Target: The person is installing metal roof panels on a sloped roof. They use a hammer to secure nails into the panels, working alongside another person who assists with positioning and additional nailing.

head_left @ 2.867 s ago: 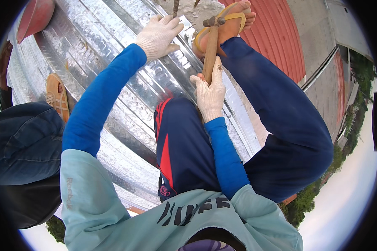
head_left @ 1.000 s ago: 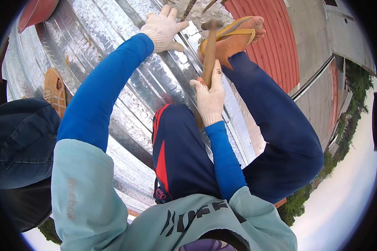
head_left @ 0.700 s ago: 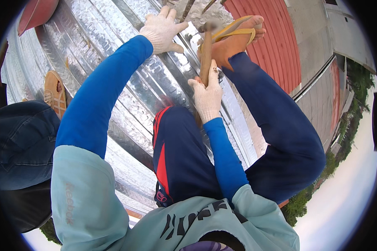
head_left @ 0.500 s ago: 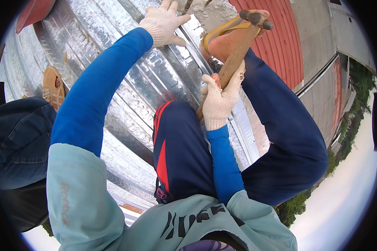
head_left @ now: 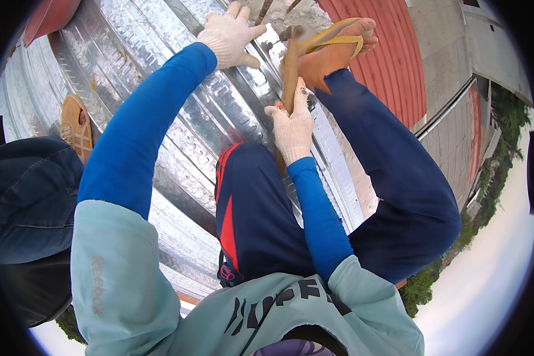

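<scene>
My right hand [head_left: 293, 130], in a pale knit glove with a worn hole, is wrapped round the wooden handle of a hammer [head_left: 290, 74]. The hammer's head is at the far end, close to the rough concrete and the metal's edge; whether it touches them I cannot tell. Gloved too, my left hand [head_left: 228, 37] lies with fingers spread on the shiny corrugated metal sheeting [head_left: 184, 113]. Just beyond its fingertips, rusty rods [head_left: 265, 10] stick out by a lump of concrete [head_left: 305, 16].
My sandalled foot [head_left: 336, 50] rests right of the hammer. At left, another person's leg [head_left: 29, 196] and shoe [head_left: 76, 127] are on the sheeting. A red object [head_left: 50, 18] stands far left. Red roofing [head_left: 380, 53] lies below at right, with trees [head_left: 507, 118] beyond.
My right hand has swung the hammer to the left, its head moving from over my foot to beside the metal's edge. My left hand has stayed nearly in place.
</scene>
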Action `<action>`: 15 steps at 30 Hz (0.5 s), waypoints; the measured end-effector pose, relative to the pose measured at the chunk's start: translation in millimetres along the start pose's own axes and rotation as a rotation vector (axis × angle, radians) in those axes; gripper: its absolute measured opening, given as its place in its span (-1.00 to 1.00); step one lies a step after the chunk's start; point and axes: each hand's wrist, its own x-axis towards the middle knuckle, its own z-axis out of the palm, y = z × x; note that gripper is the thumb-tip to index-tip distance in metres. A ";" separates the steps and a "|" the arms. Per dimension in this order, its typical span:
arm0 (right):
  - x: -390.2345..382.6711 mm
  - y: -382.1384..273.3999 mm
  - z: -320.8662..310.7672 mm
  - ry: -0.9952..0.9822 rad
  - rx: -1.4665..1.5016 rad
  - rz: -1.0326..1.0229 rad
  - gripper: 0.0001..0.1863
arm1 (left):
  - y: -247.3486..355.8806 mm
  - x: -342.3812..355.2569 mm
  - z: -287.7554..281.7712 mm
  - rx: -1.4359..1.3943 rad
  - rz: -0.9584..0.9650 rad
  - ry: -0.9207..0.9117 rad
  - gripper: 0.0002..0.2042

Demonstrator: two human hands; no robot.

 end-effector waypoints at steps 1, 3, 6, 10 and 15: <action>3.0 1.9 -0.2 0.015 0.071 0.012 0.07 | 6.1 1.2 -4.2 -0.009 -0.008 -0.035 -0.09; -11.1 -7.4 -4.7 0.011 0.208 0.061 0.07 | 8.6 -5.2 -1.7 -0.010 -0.029 -0.061 -0.10; -30.9 -17.3 -15.5 0.140 0.400 -0.021 0.07 | 0.7 -5.8 8.0 0.009 -0.018 0.003 -0.11; -7.4 19.7 -2.6 0.080 0.177 -0.080 0.06 | 5.8 -2.6 8.6 -0.012 -0.003 0.031 -0.11; -20.3 -3.9 -2.6 0.029 0.209 0.090 0.10 | 0.2 -7.5 5.7 -0.014 -0.024 0.008 -0.11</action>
